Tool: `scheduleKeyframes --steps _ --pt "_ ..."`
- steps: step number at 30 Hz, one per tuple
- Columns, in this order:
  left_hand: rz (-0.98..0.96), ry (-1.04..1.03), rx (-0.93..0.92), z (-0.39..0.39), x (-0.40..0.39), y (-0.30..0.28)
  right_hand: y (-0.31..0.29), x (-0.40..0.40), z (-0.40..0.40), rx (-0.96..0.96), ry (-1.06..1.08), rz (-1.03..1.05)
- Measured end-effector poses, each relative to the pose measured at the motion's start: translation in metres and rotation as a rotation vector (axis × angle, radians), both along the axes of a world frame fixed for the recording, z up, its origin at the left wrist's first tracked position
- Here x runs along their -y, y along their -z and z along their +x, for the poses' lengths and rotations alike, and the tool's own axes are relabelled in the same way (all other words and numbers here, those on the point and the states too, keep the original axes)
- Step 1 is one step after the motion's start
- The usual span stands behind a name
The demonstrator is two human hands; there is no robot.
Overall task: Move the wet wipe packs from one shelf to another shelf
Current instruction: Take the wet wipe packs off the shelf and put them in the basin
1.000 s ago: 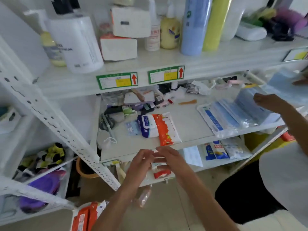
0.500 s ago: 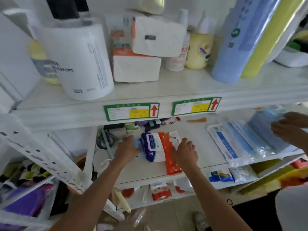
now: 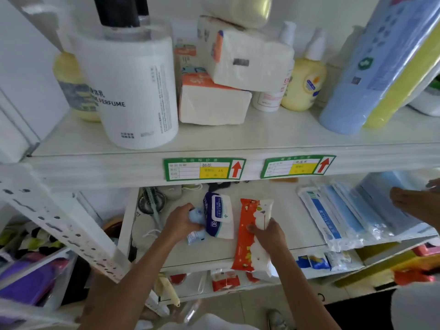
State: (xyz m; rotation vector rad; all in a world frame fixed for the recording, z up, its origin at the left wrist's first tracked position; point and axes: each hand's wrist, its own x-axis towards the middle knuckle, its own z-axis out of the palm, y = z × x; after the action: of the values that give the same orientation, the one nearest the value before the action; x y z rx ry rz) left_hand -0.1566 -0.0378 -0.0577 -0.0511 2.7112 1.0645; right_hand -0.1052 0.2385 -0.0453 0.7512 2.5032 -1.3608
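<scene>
On the middle shelf lie two wet wipe packs side by side. My left hand grips the left end of the dark blue and white wipe pack, along with a small light blue pack. My right hand is closed on the orange and white wipe pack, whose near end hangs over the shelf's front edge. More red and white packs lie on the shelf below.
Another person's hand rests on a stack of blue mask packets at the right. The top shelf holds a big white perfume tub, tissue packs, lotion bottles and blue and yellow rolls.
Both hands rose from the lower shelf to the middle one and took hold of the two packs. The orange pack has slid apart from the blue one, toward the front edge.
</scene>
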Motion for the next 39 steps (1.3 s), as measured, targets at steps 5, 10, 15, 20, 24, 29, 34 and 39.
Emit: scheduleKeyframes --steps 5,10,15,20,24,29,34,39 --pt "0.215 -0.154 -0.039 0.053 0.011 0.005 -0.014 -0.024 0.049 -0.111 0.087 -0.051" --pt "0.344 -0.264 -0.091 0.116 0.008 -0.036 -0.042 -0.032 0.103 -0.162 0.145 -0.296" --pt "0.43 -0.217 0.005 0.199 0.021 -0.066 -0.058 0.001 0.144 -0.08 0.099 -0.51" --pt "0.44 -0.313 0.035 0.286 0.053 -0.069 -0.055 0.069 0.199 0.024 -0.05 -0.637" --pt "0.44 -0.356 0.046 0.334 0.094 -0.07 -0.042 0.133 0.236 0.097 -0.129 -0.541" --pt "0.469 -0.44 0.067 0.36 0.184 -0.059 -0.025 0.235 0.268 0.212 -0.166 -0.514" --pt "0.559 -0.528 0.097 0.383 0.285 -0.049 -0.011 0.343 0.287 0.288 -0.129 -0.603" --pt "0.606 -0.619 0.186 0.396 0.36 -0.021 0.007 0.408 0.296 0.335 -0.004 -0.726"
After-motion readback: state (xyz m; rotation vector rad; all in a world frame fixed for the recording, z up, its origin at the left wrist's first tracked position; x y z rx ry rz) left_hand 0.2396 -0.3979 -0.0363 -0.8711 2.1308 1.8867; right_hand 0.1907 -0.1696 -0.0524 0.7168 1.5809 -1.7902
